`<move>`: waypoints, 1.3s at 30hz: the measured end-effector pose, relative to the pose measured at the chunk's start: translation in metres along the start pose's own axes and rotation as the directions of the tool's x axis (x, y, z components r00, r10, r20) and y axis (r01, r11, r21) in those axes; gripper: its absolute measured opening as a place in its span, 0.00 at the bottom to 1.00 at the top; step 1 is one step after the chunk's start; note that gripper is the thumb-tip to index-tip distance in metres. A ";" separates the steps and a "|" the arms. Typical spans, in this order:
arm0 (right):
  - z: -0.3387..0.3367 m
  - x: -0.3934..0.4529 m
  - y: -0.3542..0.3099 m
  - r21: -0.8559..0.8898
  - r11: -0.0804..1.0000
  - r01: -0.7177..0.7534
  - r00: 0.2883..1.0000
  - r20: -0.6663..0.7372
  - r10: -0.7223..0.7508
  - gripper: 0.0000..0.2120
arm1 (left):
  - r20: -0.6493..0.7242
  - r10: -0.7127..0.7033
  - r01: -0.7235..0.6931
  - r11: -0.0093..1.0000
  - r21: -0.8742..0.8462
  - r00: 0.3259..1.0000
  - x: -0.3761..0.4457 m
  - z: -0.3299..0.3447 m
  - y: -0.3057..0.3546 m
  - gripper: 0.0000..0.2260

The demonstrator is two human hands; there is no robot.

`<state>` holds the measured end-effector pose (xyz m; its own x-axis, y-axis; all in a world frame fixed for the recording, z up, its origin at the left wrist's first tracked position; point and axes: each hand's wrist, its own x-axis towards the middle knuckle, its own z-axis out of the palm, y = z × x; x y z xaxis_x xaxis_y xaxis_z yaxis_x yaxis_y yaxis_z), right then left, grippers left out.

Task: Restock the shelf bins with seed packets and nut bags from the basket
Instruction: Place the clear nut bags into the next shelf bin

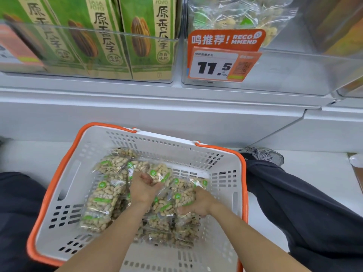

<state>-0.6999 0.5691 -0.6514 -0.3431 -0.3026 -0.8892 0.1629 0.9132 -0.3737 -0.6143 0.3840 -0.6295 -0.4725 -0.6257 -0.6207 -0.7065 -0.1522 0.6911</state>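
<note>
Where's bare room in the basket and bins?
Basket: bare floor at the near end and along the right wall; peanut bags crowd the middle and left. Price-tag bin: front is bare. Seed-packet bin is packed.

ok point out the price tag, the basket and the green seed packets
price tag [215,67]: head view, on its white number panel
basket [225,185]: head view, on its right inner wall
green seed packets [146,39]: head view, on the rightmost packet's front

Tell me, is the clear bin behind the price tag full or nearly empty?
Nearly empty. Through the clear bin only a few peanut bags show at its back; the front behind the price tag is bare.
</note>
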 end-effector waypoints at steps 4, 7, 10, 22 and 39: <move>-0.017 -0.016 -0.012 -0.037 0.995 0.095 0.995 0.000 -0.095 0.40 | 0.078 -0.104 0.116 0.978 -0.171 0.992 -0.014 -0.019 -0.010 0.31; -0.033 -0.034 -0.024 -0.110 0.981 0.161 0.987 0.021 -0.160 0.37 | 0.177 -0.174 0.212 0.951 -0.225 0.969 -0.025 -0.041 -0.023 0.34; -0.052 -0.061 -0.039 -0.131 0.964 0.232 0.973 0.010 -0.232 0.32 | 0.257 -0.131 0.202 0.941 -0.273 0.958 -0.032 -0.060 -0.017 0.38; -0.056 -0.136 -0.092 0.173 0.792 0.586 0.804 -0.245 -0.542 0.24 | 0.367 0.263 -0.106 0.913 -0.395 0.892 -0.089 -0.075 0.063 0.27; -0.048 -0.162 -0.106 0.029 0.641 0.767 0.620 -0.292 -0.729 0.49 | 0.289 0.439 -0.255 0.826 -0.503 0.851 -0.122 -0.054 0.100 0.28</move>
<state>-0.7061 0.5348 -0.4551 -0.6011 -0.7733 -0.2016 -0.1318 0.3447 -0.9294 -0.5982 0.4039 -0.4645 -0.8643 -0.3779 -0.3319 -0.1979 -0.3511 0.9152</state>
